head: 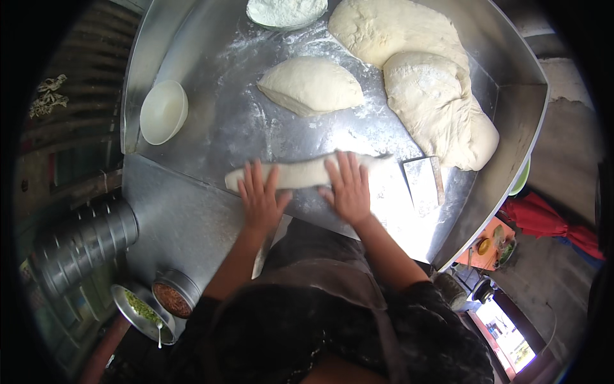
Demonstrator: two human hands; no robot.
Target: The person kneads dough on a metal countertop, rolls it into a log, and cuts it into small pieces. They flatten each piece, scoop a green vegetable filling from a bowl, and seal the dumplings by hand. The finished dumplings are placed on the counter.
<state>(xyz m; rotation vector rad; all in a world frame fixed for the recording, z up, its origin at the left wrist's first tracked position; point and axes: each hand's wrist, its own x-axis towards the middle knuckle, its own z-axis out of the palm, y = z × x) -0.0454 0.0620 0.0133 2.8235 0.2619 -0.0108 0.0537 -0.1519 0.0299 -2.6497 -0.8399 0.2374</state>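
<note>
A long roll of dough [303, 174] lies crosswise on the floured metal worktop [225, 120], close to its front edge. My left hand [261, 199] rests flat on the roll's left part, fingers spread. On its right part lies my right hand [349, 189], also palm down with fingers apart. Neither hand is closed around the dough. Beyond the roll sits a smaller cut piece of dough [312, 86]. A large mass of dough [431, 96] spreads over the back right. A dough scraper with a metal blade [422, 185] lies right of my right hand.
A bowl of flour [288, 13] stands at the back, a white bowl [163, 113] at the left. Raised metal walls [520, 110] border the worktop. Stacked metal steamers [86, 245], a bowl of chopped greens [144, 312] with a spoon and a container of brown filling [173, 298] are at lower left.
</note>
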